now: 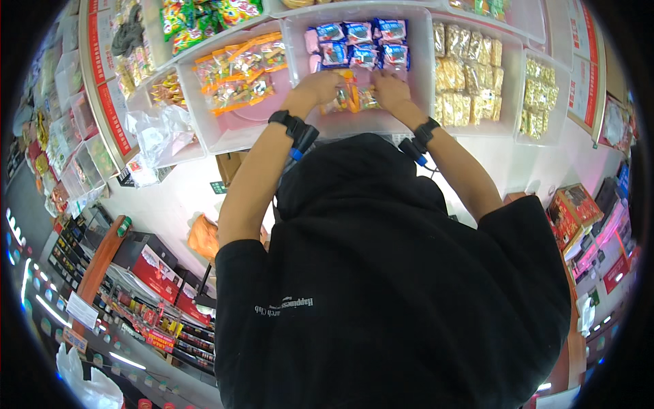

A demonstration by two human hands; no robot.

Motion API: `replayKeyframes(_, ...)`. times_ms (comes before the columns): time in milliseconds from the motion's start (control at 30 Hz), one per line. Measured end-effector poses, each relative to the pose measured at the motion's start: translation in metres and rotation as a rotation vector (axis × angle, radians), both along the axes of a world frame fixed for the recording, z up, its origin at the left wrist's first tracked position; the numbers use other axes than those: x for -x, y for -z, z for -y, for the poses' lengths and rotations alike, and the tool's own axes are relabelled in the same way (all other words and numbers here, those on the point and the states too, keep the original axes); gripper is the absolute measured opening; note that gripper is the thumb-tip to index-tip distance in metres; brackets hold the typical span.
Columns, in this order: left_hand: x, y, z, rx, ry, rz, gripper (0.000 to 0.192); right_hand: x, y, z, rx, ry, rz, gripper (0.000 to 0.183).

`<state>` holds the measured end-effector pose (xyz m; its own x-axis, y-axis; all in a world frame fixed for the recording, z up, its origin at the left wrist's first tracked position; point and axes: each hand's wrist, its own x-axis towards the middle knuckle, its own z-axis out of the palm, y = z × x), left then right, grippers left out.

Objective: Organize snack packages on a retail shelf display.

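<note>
Both hands reach into a clear plastic bin [424,102] in the middle. At its far end lie rows of blue-and-pink snack packets [364,55]. Nearer the person are orange-edged clear packets of mixed candy [351,97]. My left hand [321,88] is at the left side of these candy packets, its fingers over their far edge; its grip is partly hidden. My right hand [392,91] rests at their right side, fingertips near the lower blue packets. Whether either hand grips a packet cannot be told.
The bin to the left holds more orange-edged candy packets [240,71]. To the right, a bin holds rows of wrapped pale snack bars [467,76]. Green snack bags [204,20] fill a bin at the upper left. A crumpled clear plastic bag [163,133] lies over the left bin.
</note>
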<state>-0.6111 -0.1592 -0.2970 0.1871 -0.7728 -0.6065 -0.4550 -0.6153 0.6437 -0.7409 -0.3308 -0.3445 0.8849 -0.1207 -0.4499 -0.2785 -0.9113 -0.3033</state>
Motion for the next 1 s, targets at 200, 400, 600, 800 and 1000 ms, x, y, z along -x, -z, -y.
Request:
replayKeyframes(200,-0.022,-0.119,-0.058,0.327,-0.344,0.008,0.026,-0.004,-0.063,0.017,-0.047,0.021,-0.119,0.029)
replayKeyframes(400,-0.049,-0.085,-0.184,0.383,-0.939,0.12,0.024,-0.043,-0.133,-0.011,-0.121,-0.044,-0.071,0.024)
replayKeyframes(600,-0.053,0.005,-0.232,0.313,-1.053,0.336,0.038,-0.127,-0.136,-0.119,-0.581,-0.064,0.129,0.031)
replayKeyframes(800,-0.055,0.031,-0.238,0.383,-0.817,0.396,0.047,-0.214,-0.045,-0.213,-0.193,-0.413,0.282,0.06)
replayKeyframes(1000,-0.048,-0.008,-0.222,0.381,-0.734,0.261,0.044,-0.212,-0.021,-0.227,0.138,-0.317,0.442,0.06)
